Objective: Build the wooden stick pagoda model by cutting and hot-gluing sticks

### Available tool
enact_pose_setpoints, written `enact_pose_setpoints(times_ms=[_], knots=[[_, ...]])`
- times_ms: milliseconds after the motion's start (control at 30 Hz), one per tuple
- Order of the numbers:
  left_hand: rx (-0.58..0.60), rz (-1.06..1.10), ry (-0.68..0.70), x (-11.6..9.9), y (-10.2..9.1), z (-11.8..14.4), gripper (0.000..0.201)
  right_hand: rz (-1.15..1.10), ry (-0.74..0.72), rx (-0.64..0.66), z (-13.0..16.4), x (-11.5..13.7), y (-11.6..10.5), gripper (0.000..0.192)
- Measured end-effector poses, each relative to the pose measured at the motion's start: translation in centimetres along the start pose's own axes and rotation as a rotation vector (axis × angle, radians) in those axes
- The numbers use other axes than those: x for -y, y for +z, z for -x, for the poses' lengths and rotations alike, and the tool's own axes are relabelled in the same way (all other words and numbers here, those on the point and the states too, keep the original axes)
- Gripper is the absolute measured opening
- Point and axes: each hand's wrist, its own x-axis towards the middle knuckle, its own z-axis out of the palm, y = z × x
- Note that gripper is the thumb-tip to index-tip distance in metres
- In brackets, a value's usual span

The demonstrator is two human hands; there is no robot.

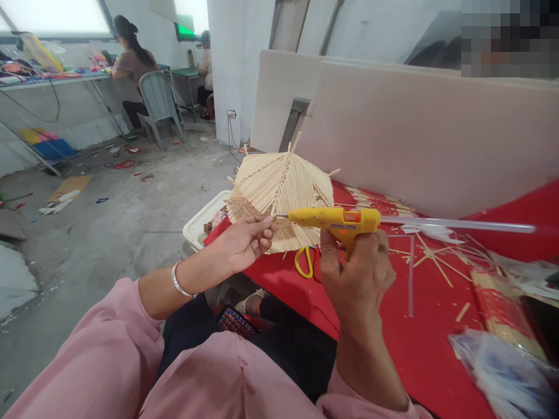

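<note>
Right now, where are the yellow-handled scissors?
In the head view, the scissors lie on the red table, just below the stick fan, between the left hand and right hand.

1. The glue gun [334, 220] is glossy yellow plastic, with a clear, smooth glue stick [458, 224].
2. The stick panel [279, 192] is pale, matt, ribbed wood.
3. The tabletop [419, 343] has smooth red cloth.
4. The bracelet [180, 283] is shiny metal.

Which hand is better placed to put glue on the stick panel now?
The right hand, probably. It grips the yellow glue gun, whose nozzle already points at the stick panel. The left hand is busy pinching the panel's edge beside the nozzle.
</note>
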Motion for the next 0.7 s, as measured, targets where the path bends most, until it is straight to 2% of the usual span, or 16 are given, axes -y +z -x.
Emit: enact_pose_setpoints(times_ms=[400, 700], knots=[[0.030, -0.066, 0.018, -0.3, -0.3, -0.3, 0.024, -0.007, -0.034, -0.023, -0.3, 0.3, 0.5, 0.031], [0.063, -0.166, 0.080, 0.1, -1.0, -0.9, 0.011, 0.021, -0.133, -0.121, -0.7, 0.2, 0.7, 0.028]])
